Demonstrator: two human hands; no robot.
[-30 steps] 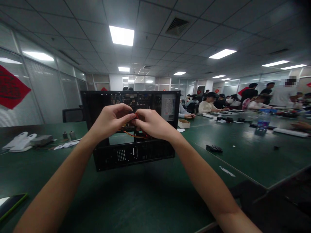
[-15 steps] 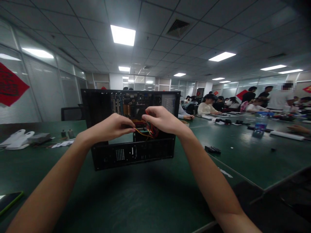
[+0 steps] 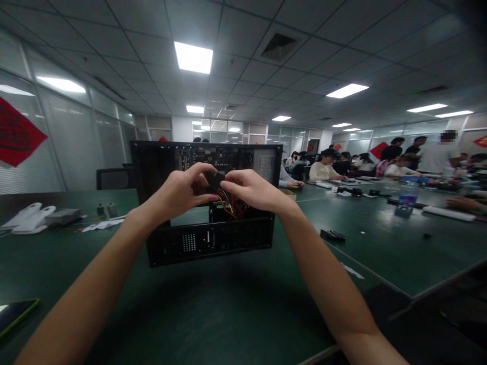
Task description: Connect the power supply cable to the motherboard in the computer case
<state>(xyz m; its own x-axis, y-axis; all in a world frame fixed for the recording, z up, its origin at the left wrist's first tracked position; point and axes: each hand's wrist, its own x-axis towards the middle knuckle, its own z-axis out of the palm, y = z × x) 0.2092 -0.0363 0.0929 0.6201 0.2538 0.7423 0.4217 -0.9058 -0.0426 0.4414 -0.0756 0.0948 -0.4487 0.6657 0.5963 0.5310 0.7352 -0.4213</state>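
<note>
A black computer case [image 3: 243,235] stands on the green table with its open side facing me, circuit boards showing inside. Red, yellow and black cables [image 3: 228,203] bunch in its middle. My right hand [image 3: 253,188] is closed on these cables, thumb and fingertips together. Beside it on the left, my left hand [image 3: 186,191] has its thumb and index finger curved apart around the cables. A dark piece shows between the two hands; whether my left fingers touch it cannot be made out.
On the left lie a phone [image 3: 17,317], white plastic pieces [image 3: 32,218] and a grey box [image 3: 63,216]. A small black part [image 3: 333,235] and a bottle [image 3: 408,195] are on the right. People sit along the table at the back right.
My left hand has moved right and up, and its pinch on a yellow cable has opened. My right hand stays on the cables, almost unmoved.
</note>
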